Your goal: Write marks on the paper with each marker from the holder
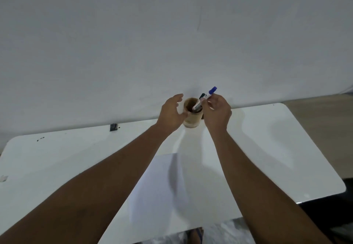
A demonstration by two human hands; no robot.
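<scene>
A round wooden holder (192, 118) stands at the far edge of the white table (267, 148), against the wall. A marker with a blue cap (212, 90) leans out of it, and my right hand (217, 113) is closed around its shaft just above the rim. A second marker with a dark cap (202, 96) leans in the holder beside it. My left hand (172, 113) hovers at the holder's left side with fingers spread and the thumb near the wood; whether it touches is unclear. A white sheet of paper (158, 186) lies on the table between my forearms.
A small black object (113, 127) sits at the table's back edge on the left, with dark specks (40, 139) further left. A small scrap (3, 178) lies at the left edge. The table's right corner ends near a dark floor area.
</scene>
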